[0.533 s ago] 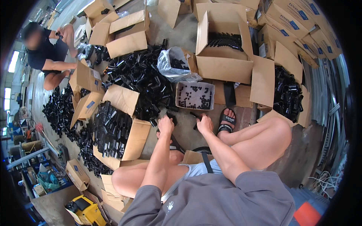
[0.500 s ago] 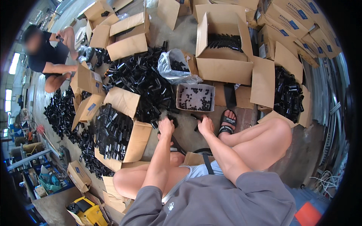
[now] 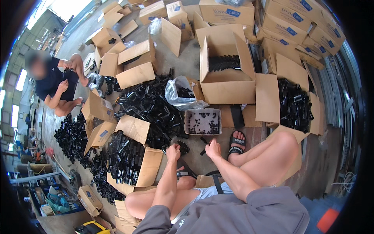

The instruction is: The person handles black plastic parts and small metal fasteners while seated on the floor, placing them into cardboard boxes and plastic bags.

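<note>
Near the small tray, my right hand (image 3: 212, 149) is closed in a pinch on a short black plastic piece (image 3: 204, 140), which sticks out to the left of its fingers. My left hand (image 3: 173, 152) is also closed, to the left of it. Dark pieces (image 3: 183, 147) lie right against its fingertips; what it grips is hidden. The cardboard tray (image 3: 203, 133) just beyond my hands holds several tiny black parts. Beyond my left hand spreads a large heap of black tubular pieces (image 3: 152, 105).
Open cartons of black parts stand left (image 3: 150, 167), right (image 3: 267, 95) and ahead (image 3: 228, 93). A plastic-lined box (image 3: 198, 90) sits behind the tray. Closed cartons (image 3: 282, 29) are stacked at far right. A co-worker (image 3: 58, 84) squats at left. Metal profiles (image 3: 343, 93) line the right side.
The whole view has tilted, so the scene sits lower in the picture. My hands stay near the tray, both closed. The co-worker's hands have shifted, one now raised in front of the body.
</note>
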The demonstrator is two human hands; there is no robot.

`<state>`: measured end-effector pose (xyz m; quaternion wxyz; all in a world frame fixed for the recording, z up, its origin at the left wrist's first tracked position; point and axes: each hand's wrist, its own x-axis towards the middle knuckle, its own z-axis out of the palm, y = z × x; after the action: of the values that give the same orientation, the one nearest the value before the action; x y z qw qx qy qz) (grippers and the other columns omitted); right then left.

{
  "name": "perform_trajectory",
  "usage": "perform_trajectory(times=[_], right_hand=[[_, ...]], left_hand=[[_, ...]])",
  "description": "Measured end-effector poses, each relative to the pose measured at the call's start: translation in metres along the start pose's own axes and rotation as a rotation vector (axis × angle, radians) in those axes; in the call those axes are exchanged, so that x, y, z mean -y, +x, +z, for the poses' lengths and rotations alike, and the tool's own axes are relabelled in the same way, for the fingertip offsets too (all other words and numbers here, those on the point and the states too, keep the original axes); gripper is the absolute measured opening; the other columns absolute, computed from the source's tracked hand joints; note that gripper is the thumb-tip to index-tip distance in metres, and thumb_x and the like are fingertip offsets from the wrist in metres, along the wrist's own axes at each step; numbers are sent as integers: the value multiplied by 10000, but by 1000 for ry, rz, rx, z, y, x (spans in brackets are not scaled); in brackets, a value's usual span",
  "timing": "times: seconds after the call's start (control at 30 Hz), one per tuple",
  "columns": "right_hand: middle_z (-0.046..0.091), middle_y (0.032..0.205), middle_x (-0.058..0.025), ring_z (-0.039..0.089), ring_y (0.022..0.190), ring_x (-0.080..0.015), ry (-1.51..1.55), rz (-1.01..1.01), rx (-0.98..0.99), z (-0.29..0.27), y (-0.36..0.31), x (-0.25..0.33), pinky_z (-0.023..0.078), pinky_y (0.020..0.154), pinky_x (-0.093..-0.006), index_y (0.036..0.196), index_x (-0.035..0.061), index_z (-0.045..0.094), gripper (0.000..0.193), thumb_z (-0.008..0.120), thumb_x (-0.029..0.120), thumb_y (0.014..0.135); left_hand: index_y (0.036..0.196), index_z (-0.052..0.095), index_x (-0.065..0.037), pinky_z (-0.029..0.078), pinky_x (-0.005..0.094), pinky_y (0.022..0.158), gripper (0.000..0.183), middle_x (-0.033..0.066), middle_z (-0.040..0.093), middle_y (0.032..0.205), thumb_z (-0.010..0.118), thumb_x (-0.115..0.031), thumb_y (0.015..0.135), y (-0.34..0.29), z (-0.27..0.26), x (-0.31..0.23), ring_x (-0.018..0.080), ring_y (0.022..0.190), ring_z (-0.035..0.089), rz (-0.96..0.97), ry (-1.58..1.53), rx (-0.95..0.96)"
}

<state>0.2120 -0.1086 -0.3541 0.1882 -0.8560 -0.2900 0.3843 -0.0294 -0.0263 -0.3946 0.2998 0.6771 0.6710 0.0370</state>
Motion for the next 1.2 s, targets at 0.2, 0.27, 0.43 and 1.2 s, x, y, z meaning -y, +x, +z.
perform_trajectory(times=[0.2, 0.27, 0.43, 1.2], right_hand=[[689, 1011, -241, 664, 1016, -422, 61, -9, 27, 0, 4, -10, 528, 891, -489, 1044, 33, 604, 327, 674, 229, 791], [694, 1018, -230, 673, 1015, -394, 68, 18, 94, -11, -17, 9, 530, 891, -477, 1051, 57, 607, 327, 688, 238, 791], [714, 1032, -163, 684, 1008, -312, 65, -18, 106, -19, -28, 27, 533, 894, -421, 1053, 50, 647, 367, 740, 255, 764], [679, 1139, -108, 660, 1030, -150, 1295, -486, 712, -147, -129, 191, 559, 925, -303, 1316, -54, 570, 466, 727, -9, 880]], left_hand=[[1034, 765, -91, 553, 428, 856, 335, 171, 744, 997, 738, -365, 843, 2, 1, -23, 342, 960, 714, -58, 119, 115], [1032, 761, -81, 552, 440, 874, 321, 183, 740, 1007, 713, -349, 861, -5, -13, -20, 357, 980, 707, -44, 106, 66], [1012, 756, -70, 508, 491, 970, 298, 217, 713, 1099, 586, -301, 933, -11, -27, -31, 403, 1084, 661, -178, 43, 27], [1028, 622, -39, 513, 278, 881, 276, 17, 655, 1004, 813, -63, 830, -108, -304, -217, 107, 965, 622, 449, -588, 90]])
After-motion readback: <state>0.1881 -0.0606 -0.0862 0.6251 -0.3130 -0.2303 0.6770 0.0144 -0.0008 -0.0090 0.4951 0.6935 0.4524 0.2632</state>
